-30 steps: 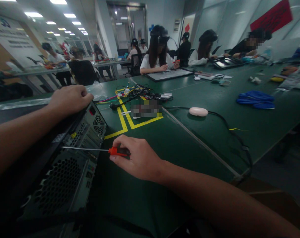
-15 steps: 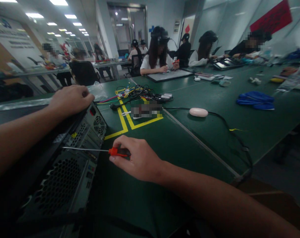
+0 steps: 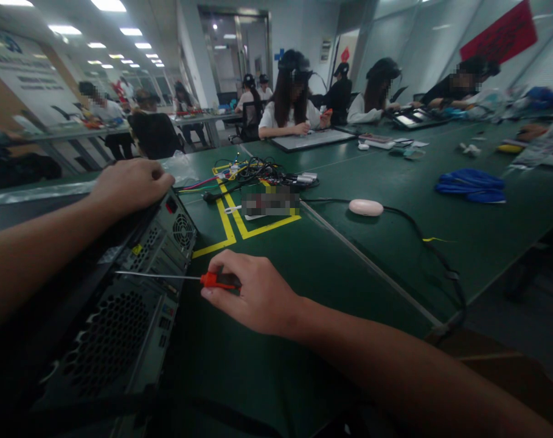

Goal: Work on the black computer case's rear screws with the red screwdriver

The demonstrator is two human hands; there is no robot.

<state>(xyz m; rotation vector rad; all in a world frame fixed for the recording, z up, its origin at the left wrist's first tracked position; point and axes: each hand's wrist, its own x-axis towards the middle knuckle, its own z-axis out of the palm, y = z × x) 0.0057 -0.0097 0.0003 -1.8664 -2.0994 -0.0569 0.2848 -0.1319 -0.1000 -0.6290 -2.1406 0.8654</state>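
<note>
A desktop computer case [image 3: 155, 286] stands at the left, its rear panel with vents, a fan grille and ports facing right. My left hand [image 3: 128, 185] lies over the case's top far corner, fingers curled around the edge; the fingertips are partly hidden. Between the thumb and fingers of my right hand [image 3: 258, 295] is the red and black handle of a screwdriver [image 3: 207, 279]. Its long thin shaft points left, and the tip meets the upper edge of the rear panel. Whatever screw may be under the tip is too small to make out.
On the green table [image 3: 349, 292], tangled cables [image 3: 262, 170] lie beyond the case near yellow tape [image 3: 267, 226]. A pale pink oval object [image 3: 366, 208] sits by a black cable [image 3: 422, 228]. Blue cloth [image 3: 470, 185] lies farther right. Several people work at the tables behind.
The screwdriver's handle has turned slightly between my right fingers, its tip staying at the same place. My left hand has not visibly moved on the case.
</note>
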